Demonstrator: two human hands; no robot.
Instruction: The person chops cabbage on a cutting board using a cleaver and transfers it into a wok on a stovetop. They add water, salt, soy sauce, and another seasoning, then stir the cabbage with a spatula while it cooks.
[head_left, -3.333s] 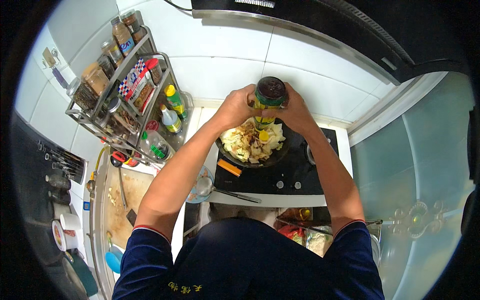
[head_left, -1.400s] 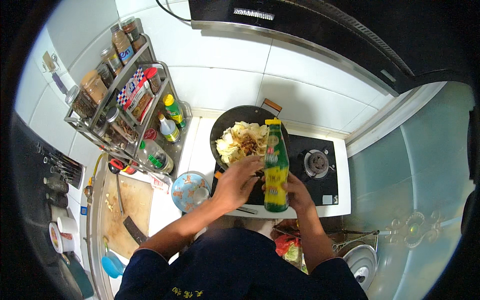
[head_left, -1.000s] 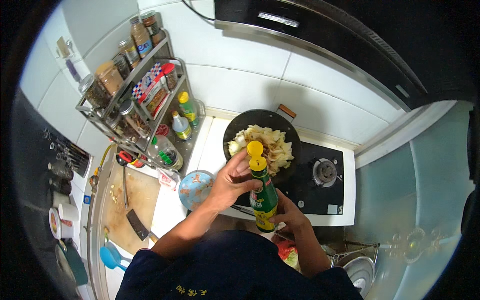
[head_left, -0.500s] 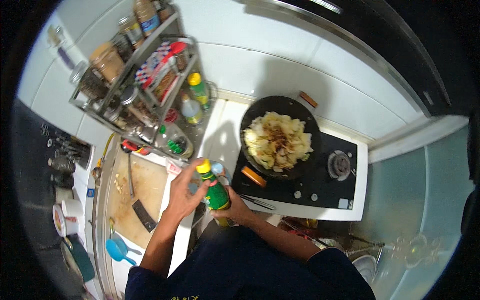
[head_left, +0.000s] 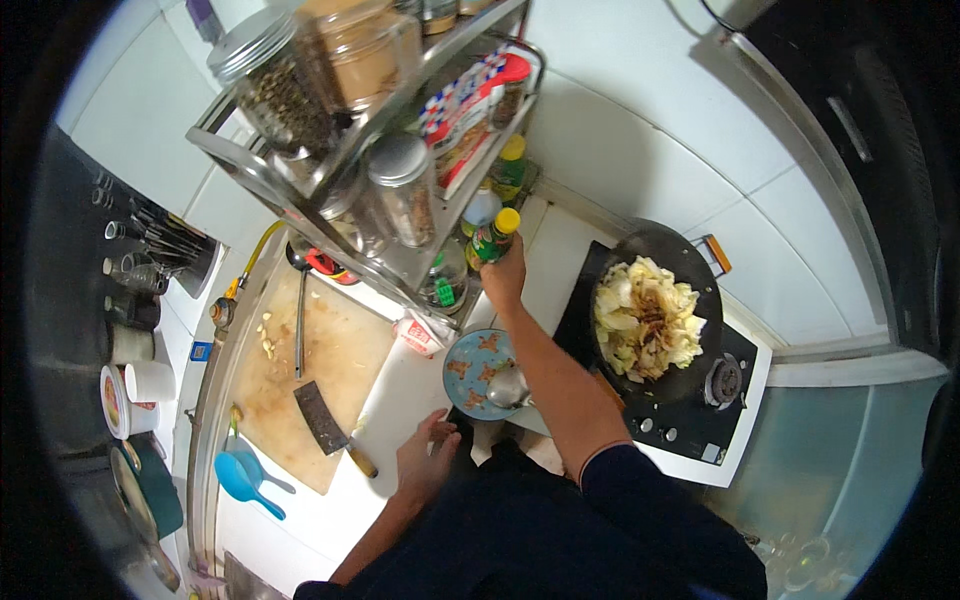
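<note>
While the right hand (head_left: 503,277) grips a green bottle (head_left: 491,238) beside the metal rack (head_left: 400,150), the left hand (head_left: 425,462) rests open-fingered on the counter (head_left: 400,400) near a blue plate (head_left: 480,370).

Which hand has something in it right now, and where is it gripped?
The right hand grips the green bottle around its lower body, by the rack. The left hand holds nothing, resting on the counter.

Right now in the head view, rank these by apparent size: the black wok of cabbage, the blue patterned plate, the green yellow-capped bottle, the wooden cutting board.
1. Wooden cutting board
2. Black wok of cabbage, though the fisheye bend leaves these first two unsure
3. Blue patterned plate
4. Green yellow-capped bottle, gripped by the right hand
</note>
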